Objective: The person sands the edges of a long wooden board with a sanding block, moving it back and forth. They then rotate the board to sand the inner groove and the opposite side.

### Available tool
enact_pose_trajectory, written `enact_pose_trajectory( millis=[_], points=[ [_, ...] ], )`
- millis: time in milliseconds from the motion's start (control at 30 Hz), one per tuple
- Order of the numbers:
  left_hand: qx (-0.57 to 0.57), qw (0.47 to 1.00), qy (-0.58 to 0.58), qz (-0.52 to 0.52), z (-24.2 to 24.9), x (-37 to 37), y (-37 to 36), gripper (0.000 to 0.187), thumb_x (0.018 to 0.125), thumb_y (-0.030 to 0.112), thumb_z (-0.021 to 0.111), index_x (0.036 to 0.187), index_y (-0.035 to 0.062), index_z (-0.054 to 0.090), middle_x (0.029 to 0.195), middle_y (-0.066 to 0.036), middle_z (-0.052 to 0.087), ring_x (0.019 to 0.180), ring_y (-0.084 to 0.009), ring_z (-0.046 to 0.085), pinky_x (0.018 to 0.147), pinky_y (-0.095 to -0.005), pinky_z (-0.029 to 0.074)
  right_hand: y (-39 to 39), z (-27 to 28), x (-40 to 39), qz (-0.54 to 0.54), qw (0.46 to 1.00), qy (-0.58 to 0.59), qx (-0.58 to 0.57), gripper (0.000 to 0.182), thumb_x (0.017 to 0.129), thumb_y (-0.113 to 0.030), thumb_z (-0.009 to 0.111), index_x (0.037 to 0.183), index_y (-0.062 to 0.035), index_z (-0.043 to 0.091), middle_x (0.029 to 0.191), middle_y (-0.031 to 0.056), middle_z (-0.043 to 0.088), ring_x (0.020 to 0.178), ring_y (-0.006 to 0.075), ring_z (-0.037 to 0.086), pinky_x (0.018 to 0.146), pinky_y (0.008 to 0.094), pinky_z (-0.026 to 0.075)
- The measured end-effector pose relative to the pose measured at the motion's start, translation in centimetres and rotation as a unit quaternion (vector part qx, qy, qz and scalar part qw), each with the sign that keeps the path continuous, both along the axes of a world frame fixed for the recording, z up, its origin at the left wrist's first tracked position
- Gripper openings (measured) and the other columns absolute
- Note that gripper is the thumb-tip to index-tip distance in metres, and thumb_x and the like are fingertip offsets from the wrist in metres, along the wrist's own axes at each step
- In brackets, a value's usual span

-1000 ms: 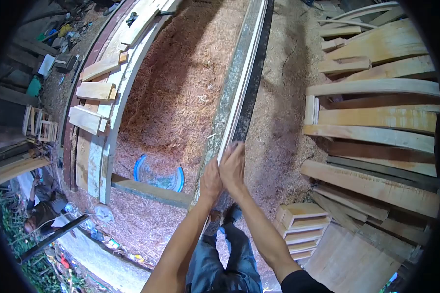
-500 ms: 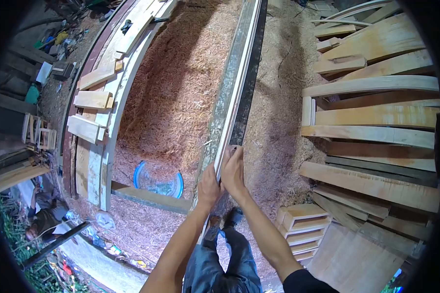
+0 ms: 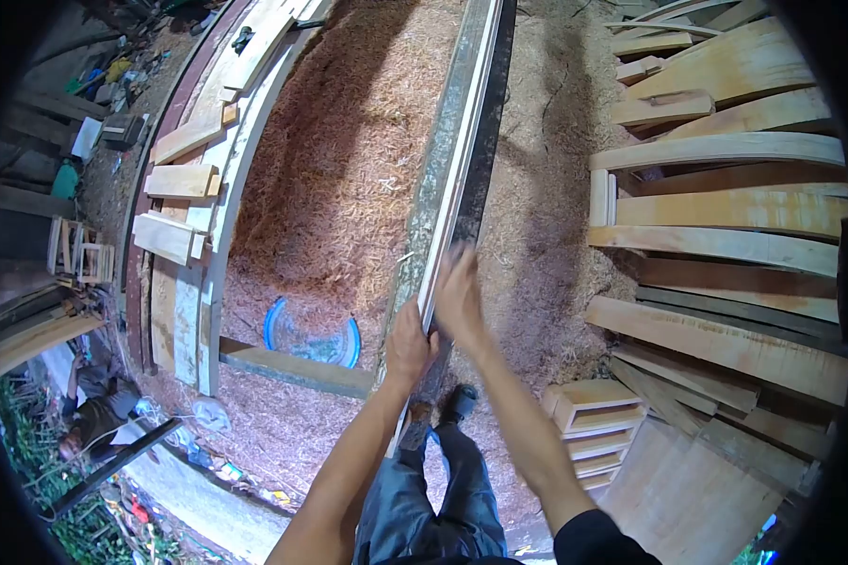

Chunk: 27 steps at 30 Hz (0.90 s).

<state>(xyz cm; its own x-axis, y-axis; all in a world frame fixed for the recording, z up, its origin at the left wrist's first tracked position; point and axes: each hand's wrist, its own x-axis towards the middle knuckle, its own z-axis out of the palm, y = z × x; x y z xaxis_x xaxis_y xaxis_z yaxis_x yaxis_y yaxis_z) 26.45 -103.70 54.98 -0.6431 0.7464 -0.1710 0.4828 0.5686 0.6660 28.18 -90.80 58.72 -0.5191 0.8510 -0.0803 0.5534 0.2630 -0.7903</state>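
Note:
A long, pale wooden strip (image 3: 454, 174) runs lengthwise along a narrow, dark-edged beam (image 3: 481, 141) in front of me. My left hand (image 3: 410, 341) is closed round the near part of the strip. Just ahead and to the right, my right hand (image 3: 459, 297) is closed against the strip's right side, slightly smeared by motion. Something small and dark shows at its fingertips, too blurred to name.
Wood shavings (image 3: 349, 188) cover the ground. On the left, wooden blocks (image 3: 181, 182) lie on a long bench (image 3: 187, 325). A blue-rimmed round object (image 3: 313, 353) sits in the shavings. Curved boards (image 3: 725, 240) and a slatted box (image 3: 598, 414) stand right. A person (image 3: 99, 400) is at lower left.
My right hand has moved forward along the strip, away from my left hand. My left hand stays on the strip, shifted slightly. The view has moved a little.

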Motion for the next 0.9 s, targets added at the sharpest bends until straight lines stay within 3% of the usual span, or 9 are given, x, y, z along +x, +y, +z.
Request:
enact_pose_trajectory(
  millis=[133,200,300,333,367,567,733,867,900],
  points=[
    [0.004,1.0,-0.023,-0.002,0.2,-0.5,0.8,0.07,0.072,0.01,0.071,0.133,-0.0022,0.039,0.117,-0.024,0.055,0.109,-0.0415,0.055,0.091,-0.0464,0.046,-2.6,0.4,0.7,-0.024,1.0,0.013,-0.011,0.027,0.101,-0.019,0.038,0.109,0.007,0.038,0.093,0.0302,0.05,0.089,0.0449,0.054,0.079,0.051,0.044],
    [0.001,1.0,-0.001,-0.007,0.6,-0.6,0.5,0.071,0.072,0.01,0.071,0.133,-0.0021,0.038,0.119,-0.024,0.054,0.11,-0.0412,0.054,0.092,-0.0461,0.046,1.3,-0.7,-1.6,-0.042,0.999,-0.027,0.01,0.03,0.103,-0.025,0.032,0.113,0.0032,0.037,0.099,0.0279,0.054,0.088,0.0386,0.059,0.075,0.0472,0.048],
    [-0.01,0.999,0.031,-0.015,0.7,-0.2,0.3,0.072,0.072,0.01,0.071,0.134,-0.002,0.037,0.121,-0.024,0.052,0.112,-0.0407,0.052,0.094,-0.0453,0.046,9.7,3.4,-5.5,-0.021,0.989,-0.074,-0.127,0.029,0.103,-0.025,0.031,0.112,0.0023,0.037,0.089,0.0172,0.053,0.076,0.0245,0.057,0.064,0.0352,0.05],
    [-0.014,0.999,0.029,-0.015,0.8,-0.3,0.4,0.072,0.072,0.01,0.071,0.134,-0.0019,0.036,0.122,-0.024,0.051,0.113,-0.0405,0.052,0.095,-0.0451,0.046,11.7,2.5,-6.2,-0.007,0.997,-0.056,-0.06,0.028,0.103,-0.025,0.032,0.111,0.0025,0.036,0.084,0.0151,0.053,0.069,0.024,0.056,0.061,0.0363,0.05],
    [-0.018,0.999,0.023,-0.015,1.0,-0.4,0.5,0.073,0.072,0.01,0.071,0.135,-0.0018,0.036,0.123,-0.024,0.051,0.113,-0.0404,0.052,0.095,-0.0448,0.045,13.2,3.9,-6.7,0.006,0.987,-0.092,-0.132,0.027,0.103,-0.025,0.033,0.11,0.0017,0.035,0.083,0.0176,0.054,0.069,0.0256,0.057,0.061,0.0392,0.05],
    [-0.02,1.0,0.019,-0.012,1.0,-0.3,0.6,0.073,0.073,0.011,0.071,0.135,-0.0026,0.036,0.123,-0.025,0.051,0.113,-0.0404,0.052,0.096,-0.0446,0.045,3.1,-0.7,-0.2,0.016,0.998,0.057,-0.023,0.028,0.102,-0.024,0.037,0.111,0.0024,0.036,0.093,0.026,0.056,0.089,0.0425,0.06,0.079,0.0491,0.047],
    [-0.011,1.0,0.007,-0.004,1.0,-0.5,0.7,0.073,0.071,0.009,0.072,0.135,-0.0007,0.037,0.121,-0.024,0.053,0.112,-0.0394,0.053,0.094,-0.0445,0.046,-0.4,-0.2,0.9,0.005,0.998,0.041,-0.038,0.025,0.1,-0.019,0.043,0.111,0.0032,0.038,0.095,0.0263,0.056,0.09,0.0435,0.058,0.079,0.0501,0.045],
    [-0.021,1.0,0.013,-0.006,1.2,-0.3,0.7,0.072,0.071,0.009,0.072,0.134,-0.0005,0.038,0.12,-0.024,0.053,0.111,-0.0399,0.054,0.094,-0.0449,0.046,7.7,-1.1,-3.3,-0.011,0.999,0.037,0.022,0.025,0.102,-0.02,0.038,0.111,0.003,0.036,0.092,0.024,0.056,0.084,0.0401,0.059,0.074,0.0486,0.047],
    [-0.029,1.0,0.009,-0.003,1.4,-0.4,0.6,0.072,0.071,0.009,0.072,0.133,-0.0004,0.038,0.119,-0.024,0.053,0.111,-0.0401,0.054,0.094,-0.045,0.046,10.4,0.5,-4.9,-0.01,0.998,-0.022,-0.053,0.026,0.103,-0.023,0.032,0.11,0.0016,0.035,0.087,0.0206,0.054,0.08,0.0337,0.059,0.068,0.0457,0.048]
  ],
)
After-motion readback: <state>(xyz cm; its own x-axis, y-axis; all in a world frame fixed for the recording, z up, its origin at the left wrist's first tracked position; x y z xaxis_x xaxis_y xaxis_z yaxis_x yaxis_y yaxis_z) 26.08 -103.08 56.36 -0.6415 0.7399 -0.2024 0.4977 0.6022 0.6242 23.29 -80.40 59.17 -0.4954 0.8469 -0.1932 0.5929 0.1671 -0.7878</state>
